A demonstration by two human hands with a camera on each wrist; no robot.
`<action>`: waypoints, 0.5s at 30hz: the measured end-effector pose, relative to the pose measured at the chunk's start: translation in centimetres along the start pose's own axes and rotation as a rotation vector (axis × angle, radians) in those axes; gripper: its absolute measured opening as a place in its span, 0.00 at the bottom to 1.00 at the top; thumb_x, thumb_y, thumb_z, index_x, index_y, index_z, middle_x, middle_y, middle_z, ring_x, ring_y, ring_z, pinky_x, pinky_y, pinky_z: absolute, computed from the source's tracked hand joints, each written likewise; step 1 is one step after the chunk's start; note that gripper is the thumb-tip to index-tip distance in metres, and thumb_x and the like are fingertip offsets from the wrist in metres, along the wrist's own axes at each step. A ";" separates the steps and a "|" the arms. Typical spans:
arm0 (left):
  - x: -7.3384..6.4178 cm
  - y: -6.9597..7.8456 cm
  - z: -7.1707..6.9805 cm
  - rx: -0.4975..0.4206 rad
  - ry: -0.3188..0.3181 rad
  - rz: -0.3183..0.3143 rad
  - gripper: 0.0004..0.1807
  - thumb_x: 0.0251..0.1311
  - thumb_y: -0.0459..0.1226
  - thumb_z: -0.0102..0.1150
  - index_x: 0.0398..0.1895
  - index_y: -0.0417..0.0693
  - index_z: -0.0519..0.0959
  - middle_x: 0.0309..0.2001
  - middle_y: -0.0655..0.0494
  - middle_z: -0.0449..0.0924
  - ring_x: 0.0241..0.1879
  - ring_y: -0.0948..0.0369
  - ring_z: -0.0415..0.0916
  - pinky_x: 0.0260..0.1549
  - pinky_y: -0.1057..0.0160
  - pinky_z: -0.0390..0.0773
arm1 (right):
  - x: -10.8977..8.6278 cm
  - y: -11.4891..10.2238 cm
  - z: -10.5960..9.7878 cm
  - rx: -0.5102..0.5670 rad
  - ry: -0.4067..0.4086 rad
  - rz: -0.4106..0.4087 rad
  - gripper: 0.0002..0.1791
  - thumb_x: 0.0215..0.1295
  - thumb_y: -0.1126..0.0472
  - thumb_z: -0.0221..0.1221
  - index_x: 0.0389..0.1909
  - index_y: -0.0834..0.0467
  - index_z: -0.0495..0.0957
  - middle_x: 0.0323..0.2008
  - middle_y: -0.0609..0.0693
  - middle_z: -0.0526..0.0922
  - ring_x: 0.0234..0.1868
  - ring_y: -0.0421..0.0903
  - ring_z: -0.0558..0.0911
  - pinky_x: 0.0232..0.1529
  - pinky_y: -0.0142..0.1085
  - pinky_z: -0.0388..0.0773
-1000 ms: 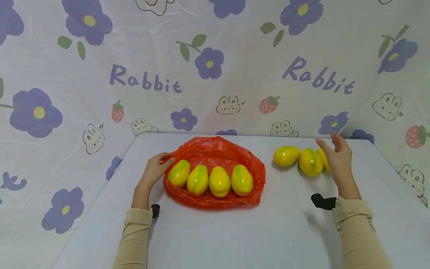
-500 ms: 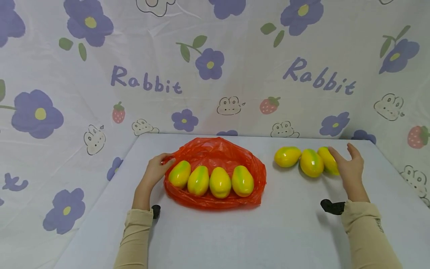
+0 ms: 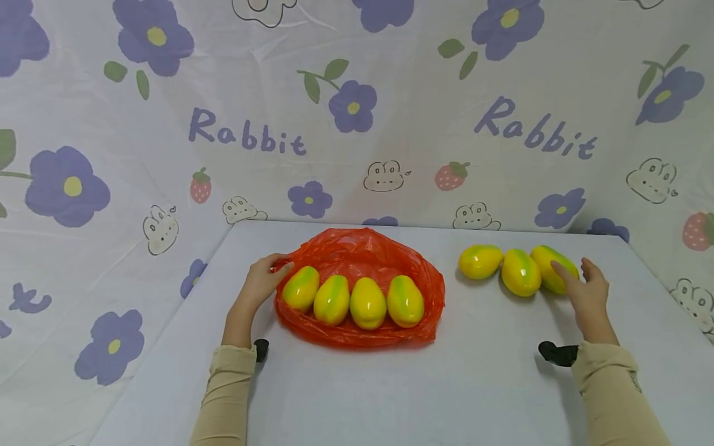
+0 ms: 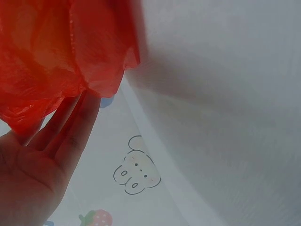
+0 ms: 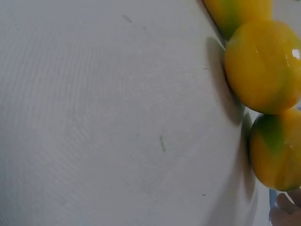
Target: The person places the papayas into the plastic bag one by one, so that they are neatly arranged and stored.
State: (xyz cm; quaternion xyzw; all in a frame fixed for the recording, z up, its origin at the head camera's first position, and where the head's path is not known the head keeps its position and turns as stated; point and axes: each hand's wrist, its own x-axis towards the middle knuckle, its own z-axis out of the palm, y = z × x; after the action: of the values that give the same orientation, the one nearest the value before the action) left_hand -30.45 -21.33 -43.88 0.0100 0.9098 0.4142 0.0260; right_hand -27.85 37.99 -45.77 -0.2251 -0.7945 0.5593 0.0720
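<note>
White bench, red bag, then loose fruit left of the right grip.
Left grip seems to pinch the bag rim; right grip, spread and unloaded, is nearest the end fruit, long axis slanting toward its palm; contact unclear.

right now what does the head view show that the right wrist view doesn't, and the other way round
Only the head view shows the red plastic bag, the four yellow-green fruits inside it, and the left hand at its edge.

Only the right wrist view shows a small green mark on the table surface; the head view does not resolve it.

Both show three loose fruits, the right hand beside the end one, and the white table.
</note>
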 end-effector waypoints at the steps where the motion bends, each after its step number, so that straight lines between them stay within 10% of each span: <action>1: 0.0 0.0 0.0 0.004 0.002 0.007 0.25 0.71 0.48 0.49 0.66 0.48 0.70 0.66 0.44 0.71 0.66 0.46 0.66 0.63 0.44 0.72 | 0.1 0.2 0.0 -0.003 -0.009 0.005 0.51 0.67 0.37 0.50 0.78 0.57 0.34 0.79 0.57 0.34 0.79 0.57 0.37 0.79 0.52 0.41; 15: 0.1 0.0 0.1 0.012 0.008 0.020 0.25 0.71 0.47 0.49 0.67 0.47 0.70 0.65 0.43 0.72 0.64 0.45 0.69 0.62 0.44 0.73 | 0.5 1.6 0.5 -0.026 -0.043 -0.018 0.50 0.70 0.40 0.50 0.77 0.56 0.30 0.78 0.58 0.32 0.79 0.59 0.38 0.79 0.52 0.40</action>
State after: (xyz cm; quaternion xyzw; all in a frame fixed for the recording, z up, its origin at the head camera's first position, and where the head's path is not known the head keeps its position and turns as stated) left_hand -30.53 -21.21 -43.97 0.0176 0.9122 0.4090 0.0182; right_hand -28.05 38.24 -47.45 -0.2066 -0.8052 0.5528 0.0571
